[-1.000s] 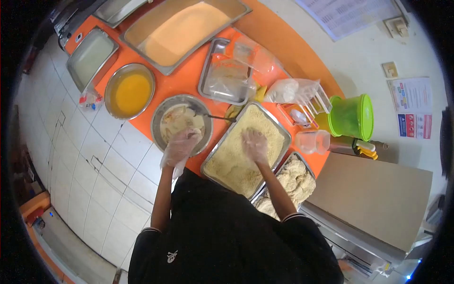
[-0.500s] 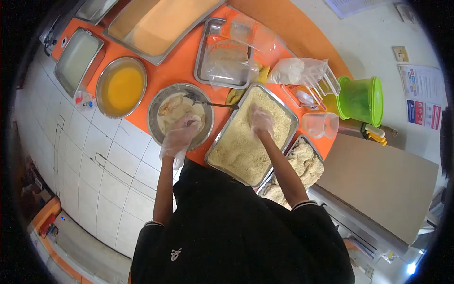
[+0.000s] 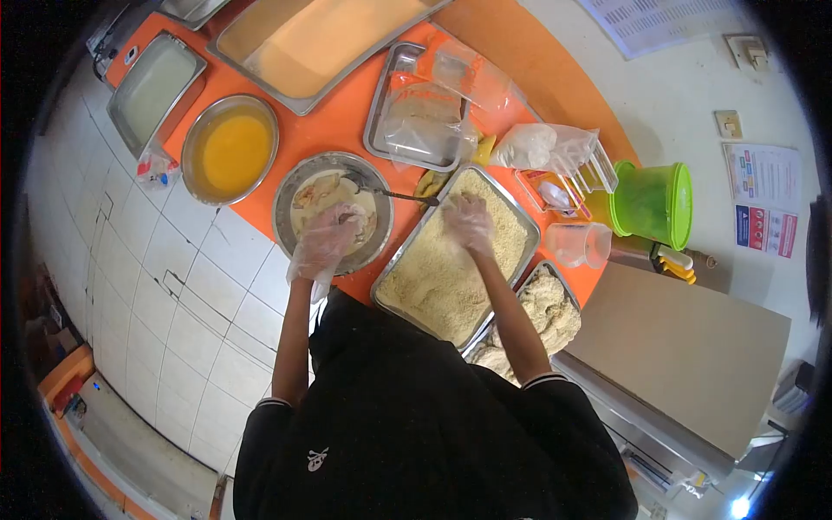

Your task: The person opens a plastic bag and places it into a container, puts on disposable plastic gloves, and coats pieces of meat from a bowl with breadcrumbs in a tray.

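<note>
My left hand (image 3: 328, 236), in a clear plastic glove, is over the near side of a steel bowl (image 3: 282, 204) of pale, milky batter. Its fingers are curled in at the batter's surface, and whatever they hold is hidden. Pale raw meat pieces (image 3: 319, 192) lie in the batter, and a dark-handled utensil (image 3: 400, 198) rests across the bowl's right rim. My right hand (image 3: 470, 225), also gloved, is on the crumbs (image 3: 433, 286) in a large metal tray (image 3: 406, 326). Its fingers look bent and a little apart, with the tips partly hidden and slightly blurred.
A smaller tray of coated pieces (image 3: 548, 314) stands right of the crumb tray. Left of the batter is a bowl of yellow liquid (image 3: 232, 154). Behind are a tray with plastic bags (image 3: 425, 117) and a deep orange-toned pan (image 3: 303, 52). A clear jug (image 3: 579, 244) and green-lidded tub (image 3: 654, 204) stand right.
My right hand has shifted slightly towards the tray's left side, its fingers more bent than before. My left hand stays at the batter bowl. The whole view has shifted a little.
</note>
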### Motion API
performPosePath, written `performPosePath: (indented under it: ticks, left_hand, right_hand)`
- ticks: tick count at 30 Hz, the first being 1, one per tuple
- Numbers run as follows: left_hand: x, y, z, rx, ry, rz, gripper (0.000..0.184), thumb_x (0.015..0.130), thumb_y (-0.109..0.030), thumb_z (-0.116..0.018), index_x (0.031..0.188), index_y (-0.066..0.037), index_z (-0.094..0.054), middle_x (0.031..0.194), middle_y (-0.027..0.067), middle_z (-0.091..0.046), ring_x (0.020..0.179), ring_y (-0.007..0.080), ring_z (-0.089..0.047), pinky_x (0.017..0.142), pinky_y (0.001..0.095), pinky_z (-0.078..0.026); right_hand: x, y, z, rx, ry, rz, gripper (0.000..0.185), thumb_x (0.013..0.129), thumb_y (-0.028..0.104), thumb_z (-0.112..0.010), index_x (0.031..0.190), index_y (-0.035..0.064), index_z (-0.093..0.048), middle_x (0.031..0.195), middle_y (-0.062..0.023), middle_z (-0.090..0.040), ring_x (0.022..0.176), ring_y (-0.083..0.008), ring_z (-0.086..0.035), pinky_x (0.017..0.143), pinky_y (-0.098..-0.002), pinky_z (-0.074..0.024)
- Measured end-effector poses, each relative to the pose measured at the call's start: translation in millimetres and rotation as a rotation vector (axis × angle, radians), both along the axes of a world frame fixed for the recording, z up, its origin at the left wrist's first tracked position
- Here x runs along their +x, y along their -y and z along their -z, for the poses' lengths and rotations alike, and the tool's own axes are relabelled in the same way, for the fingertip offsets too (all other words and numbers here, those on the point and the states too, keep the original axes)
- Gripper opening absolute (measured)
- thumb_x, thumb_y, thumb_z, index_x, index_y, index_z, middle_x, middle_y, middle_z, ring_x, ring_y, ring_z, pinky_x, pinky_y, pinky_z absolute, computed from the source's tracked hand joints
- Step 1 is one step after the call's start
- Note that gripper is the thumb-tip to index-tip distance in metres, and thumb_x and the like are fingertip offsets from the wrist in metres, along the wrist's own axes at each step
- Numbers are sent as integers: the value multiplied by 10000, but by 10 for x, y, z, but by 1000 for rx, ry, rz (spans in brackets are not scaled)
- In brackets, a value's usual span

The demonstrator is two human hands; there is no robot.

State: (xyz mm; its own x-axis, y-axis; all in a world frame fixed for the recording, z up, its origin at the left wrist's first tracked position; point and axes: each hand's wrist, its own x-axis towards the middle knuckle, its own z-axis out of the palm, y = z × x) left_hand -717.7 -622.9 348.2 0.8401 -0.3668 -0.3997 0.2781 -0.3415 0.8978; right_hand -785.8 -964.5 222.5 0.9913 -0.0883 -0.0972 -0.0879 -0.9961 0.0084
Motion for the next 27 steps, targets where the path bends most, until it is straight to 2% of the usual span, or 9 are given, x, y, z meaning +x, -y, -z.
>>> performPosePath:
  ticks: [2, 4, 8, 10, 12, 18, 24, 25, 27]
  left_hand:
    - [-27, -17, -2, -4, -14, -6, 303, 911, -243, -612, 1144, -51, -637, 1032, 30, -659, 942, 107, -591, 845, 257, -464]
    - [-41, -15, -86, -58, 29, -25, 325, 898, -258, -624, 1159, -67, -640, 1067, 38, -659, 978, 117, -590, 885, 263, -454]
    - [-60, 23, -152, 0, -25, -7, 336, 890, -260, -624, 1164, -67, -641, 1098, 49, -653, 1022, 121, -579, 915, 271, -443]
    - [-96, 35, 109, -121, -72, -29, 335, 884, -265, -615, 1154, -67, -641, 1111, 60, -648, 1060, 133, -577, 943, 286, -431]
    - [-96, 95, 51, -38, -57, -15, 330, 888, -267, -607, 1145, -63, -640, 1100, 69, -651, 1051, 141, -585, 937, 290, -437]
    - [-87, 131, 46, 40, -122, 25, 305, 892, -289, -592, 1115, -89, -653, 1062, 71, -671, 1002, 161, -618, 901, 310, -460]
    - [-33, 106, 44, 172, -88, 27, 293, 888, -301, -594, 1110, -124, -666, 1047, 75, -681, 995, 175, -633, 883, 310, -470]
    - [-27, 119, 49, 241, -32, 48, 299, 888, -306, -597, 1114, -125, -666, 1046, 77, -680, 995, 176, -634, 880, 307, -471]
    - [-20, 126, 127, 242, -80, 47, 299, 889, -308, -594, 1114, -123, -664, 1054, 73, -679, 997, 184, -635, 880, 314, -471]
  right_hand:
    - [-71, 232, 56, 6, -176, -210, 422, 966, 410, -400, 1298, 196, -551, 1402, -88, -516, 1271, -326, -483, 999, -439, -428]
    - [-180, 258, -139, 374, -486, 105, 470, 975, 442, -372, 1341, 185, -518, 1434, -62, -490, 1305, -281, -459, 1088, -439, -336]
    - [-734, -339, -84, 324, -227, 46, 545, 974, 442, -378, 1421, 133, -431, 1482, -99, -424, 1367, -302, -377, 1144, -448, -237]
    - [-807, -712, -362, 24, -15, 109, 618, 971, 419, -390, 1470, 59, -336, 1525, -145, -338, 1405, -339, -301, 1154, -473, -204]
    - [-696, -701, -423, 118, -54, 127, 672, 964, 402, -407, 1498, 24, -251, 1554, -172, -257, 1419, -366, -250, 1144, -498, -212]
    - [-289, -736, -490, 92, 25, 259, 431, 949, 349, -432, 1250, 63, -547, 1284, -148, -560, 1208, -339, -503, 1005, -489, -378]
    - [97, -457, -364, 160, -275, 332, 406, 938, 405, -460, 1020, 52, -642, 912, -202, -665, 858, -371, -640, 824, -493, -480]
    - [75, -426, -187, 278, -231, 522, 447, 957, 424, -403, 949, 54, -654, 869, -183, -672, 822, -370, -642, 811, -475, -487]
    - [50, -410, -167, 115, -247, 401, 460, 963, 416, -383, 943, 48, -658, 902, -182, -675, 849, -375, -640, 827, -473, -485]
